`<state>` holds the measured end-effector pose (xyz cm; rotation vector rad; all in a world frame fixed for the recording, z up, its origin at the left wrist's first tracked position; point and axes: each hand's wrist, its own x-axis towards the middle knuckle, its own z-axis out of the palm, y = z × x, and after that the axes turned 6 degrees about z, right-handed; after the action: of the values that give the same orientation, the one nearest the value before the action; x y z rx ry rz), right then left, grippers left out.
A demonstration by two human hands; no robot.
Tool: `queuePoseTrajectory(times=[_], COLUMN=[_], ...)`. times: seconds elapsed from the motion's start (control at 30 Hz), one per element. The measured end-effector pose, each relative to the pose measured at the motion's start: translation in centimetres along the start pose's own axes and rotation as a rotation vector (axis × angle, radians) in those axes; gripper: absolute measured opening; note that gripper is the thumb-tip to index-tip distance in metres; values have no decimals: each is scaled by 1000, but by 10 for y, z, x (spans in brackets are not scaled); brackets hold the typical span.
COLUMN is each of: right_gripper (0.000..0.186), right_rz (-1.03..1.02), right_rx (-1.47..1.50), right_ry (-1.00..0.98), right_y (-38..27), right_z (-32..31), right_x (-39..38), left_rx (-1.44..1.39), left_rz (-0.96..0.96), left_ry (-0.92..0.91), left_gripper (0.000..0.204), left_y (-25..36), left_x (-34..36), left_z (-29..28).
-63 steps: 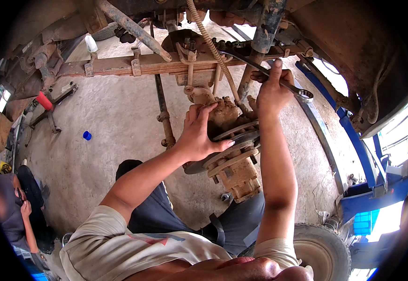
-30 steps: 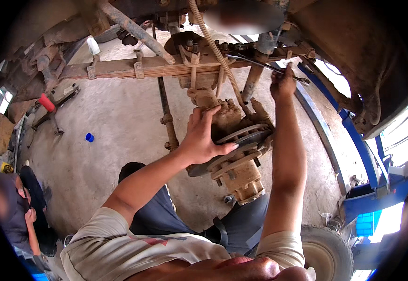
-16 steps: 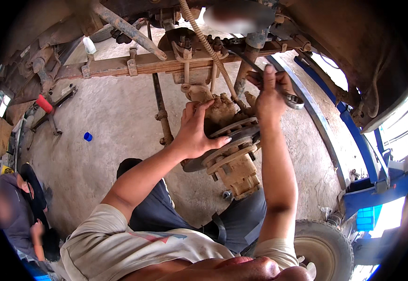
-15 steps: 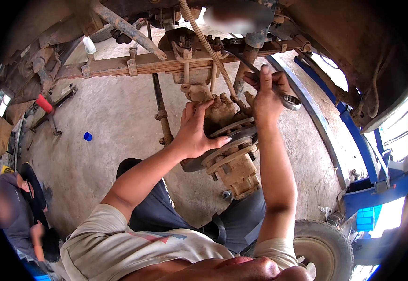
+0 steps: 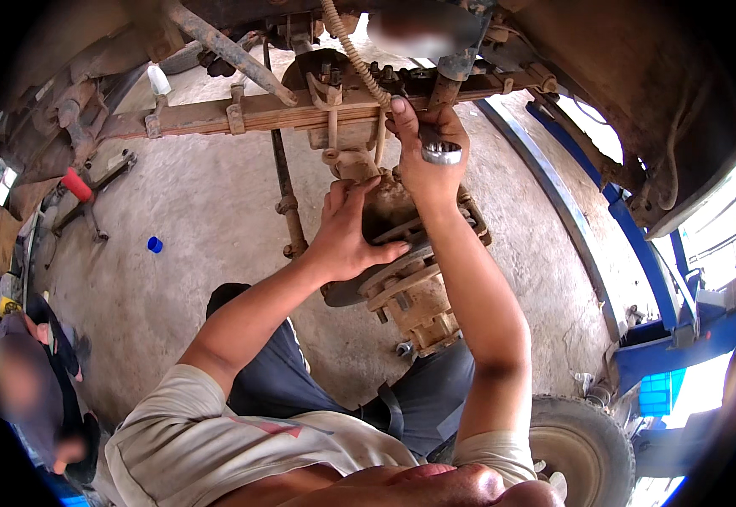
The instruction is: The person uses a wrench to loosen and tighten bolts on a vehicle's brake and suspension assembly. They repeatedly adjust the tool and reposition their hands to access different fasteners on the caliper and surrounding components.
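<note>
My left hand (image 5: 345,234) is closed over the edge of the brake disc (image 5: 351,291), thumb on its outer side, fingers reaching behind toward the rusty hub parts. In my right hand (image 5: 434,173) is a wrench (image 5: 442,153). Its shiny ring end shows above the palm, while the rest is hidden by the hand. That hand stands just below the leaf spring (image 5: 199,121), its raised thumb close to the ribbed hose (image 5: 347,44). The spring's U-bolts (image 5: 332,95) are to its left. Below the disc hangs the dirty wheel hub (image 5: 423,313).
A slanted rusty rod (image 5: 228,52) crosses above the spring. To the right are blue metal frame parts (image 5: 638,241) and a blue crate (image 5: 662,391). A tyre (image 5: 579,448) lies near my right elbow. Another person (image 5: 43,389) is low at the left. A blue cap (image 5: 155,244) lies on the floor.
My right hand has moved left and slightly up with the wrench, turning the ring end toward me. The left hand stays on the disc. The person at left has shifted slightly.
</note>
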<state>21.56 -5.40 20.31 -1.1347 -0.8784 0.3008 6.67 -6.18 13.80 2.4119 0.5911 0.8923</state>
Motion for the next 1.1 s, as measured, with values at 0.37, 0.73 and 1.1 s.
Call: queuePoseTrajectory(times=[0.37,0.73,1.1], right_gripper=[27,29,38], right_rz=[285,56,1], right_rx=[546,492,175], right_ry=[2,163,143], right_y=[75,44,-17], right_z=[-116,-108,-35], right_x=[120,68,7], left_rx=[-10,1,10], left_rz=[32,14,12], left_ry=[11,25,20], left_gripper=[100,97,99], left_y=[-2,-3,-2], left_x=[0,-3,-2], left_z=[4,3,0])
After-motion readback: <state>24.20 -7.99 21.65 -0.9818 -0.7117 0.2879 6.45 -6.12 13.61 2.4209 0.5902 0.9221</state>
